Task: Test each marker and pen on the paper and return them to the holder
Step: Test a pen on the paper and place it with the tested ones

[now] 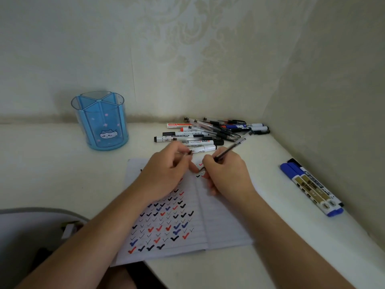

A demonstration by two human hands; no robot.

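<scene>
- Head view: the right hand (226, 176) grips a slim dark pen (229, 151). Its fingers (208, 161) are curled tight round the lower barrel.
- The pen leans back toward one o'clock. Its tip is down at the top of the paper (220, 222), though I cannot tell whether it touches.
- The left hand (164, 174) sits just beside the right, at its nine o'clock. Two fingertips pinch a small clear cap (188, 152) with a dark end, and the other fingers are loosely curled.
- The paper is a lined, open notebook lying flat on the pale worktop (52, 174). Both wrists rest over it.
- The left page is covered in rows of tick marks (166, 224) in black, red and blue. A few more ticks show just beneath the pen tip.
- The holder (102, 122), a blue see-through pot split into compartments with a little cat picture on its front, stands upright at ten o'clock from the hands, well apart from them. I can see nothing in it.
- A heap of markers and pens (208, 132) lies at twelve to one o'clock, just beyond the fingers and close to the wall (187, 59).
- At three o'clock, near the worktop's edge, a few blue-capped markers (310, 187) lie side by side, touching.
</scene>
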